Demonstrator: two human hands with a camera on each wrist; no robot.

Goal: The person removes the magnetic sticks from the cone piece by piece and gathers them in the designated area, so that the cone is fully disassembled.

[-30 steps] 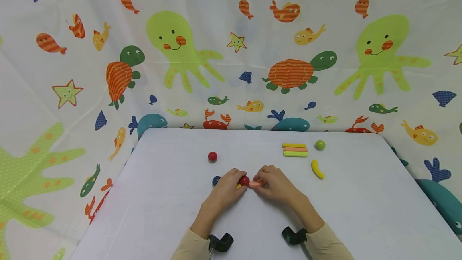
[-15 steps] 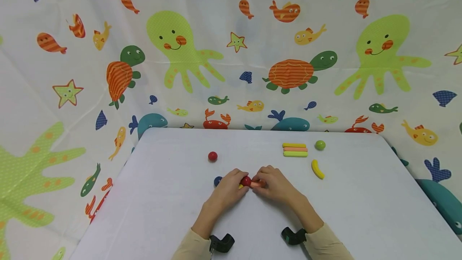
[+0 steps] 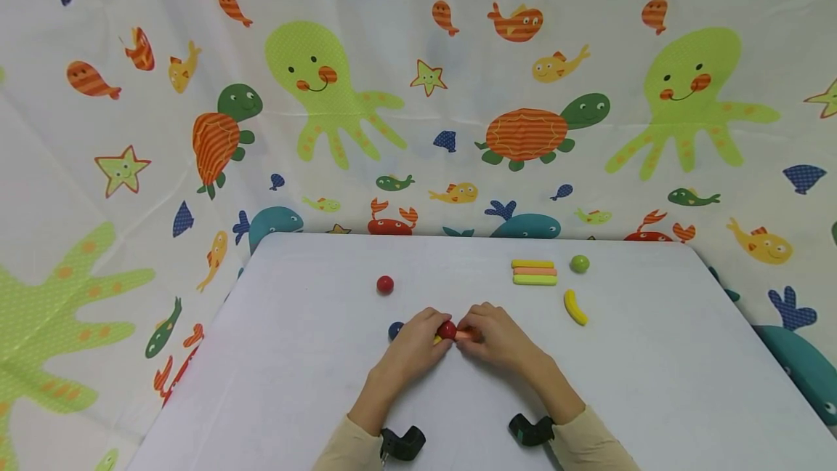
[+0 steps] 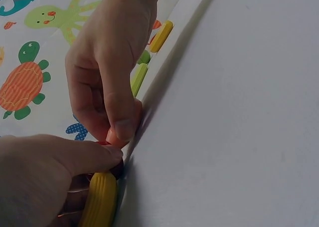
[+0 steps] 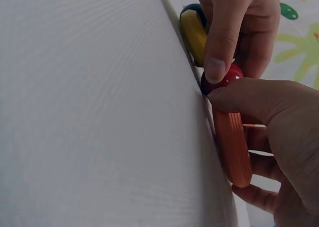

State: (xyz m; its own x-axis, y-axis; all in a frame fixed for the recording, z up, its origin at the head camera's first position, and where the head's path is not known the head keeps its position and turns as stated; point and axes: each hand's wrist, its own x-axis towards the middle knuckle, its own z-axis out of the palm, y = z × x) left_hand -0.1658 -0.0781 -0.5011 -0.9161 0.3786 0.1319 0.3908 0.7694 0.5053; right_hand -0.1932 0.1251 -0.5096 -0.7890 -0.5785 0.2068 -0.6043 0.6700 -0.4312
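Note:
My left hand (image 3: pixel 412 344) pinches a red ball (image 5: pixel 233 75) between thumb and fingers at the middle of the table. A yellow curved stick (image 4: pixel 102 199) runs along under that hand, and a blue ball (image 3: pixel 395 330) is at its far end. My right hand (image 3: pixel 497 336) grips an orange ridged stick (image 5: pixel 233 149), thumb near the end that meets the red ball. The fingertips of both hands come together there, in view from both wrists. Part of the yellow stick is hidden by the left hand in the head view.
Another red ball (image 3: pixel 385 284) lies beyond the left hand. At the back right are a yellow stick (image 3: pixel 532 264), an orange stick (image 3: pixel 535 271) and a lime stick (image 3: pixel 535 280) side by side, a green ball (image 3: pixel 580 263) and a yellow curved stick (image 3: pixel 575 307). A printed cloth (image 3: pixel 392 115) hangs behind the table.
My left hand has shifted slightly right with the red ball, yellow curved stick and blue ball. My right hand keeps its grip on the orange stick, almost still.

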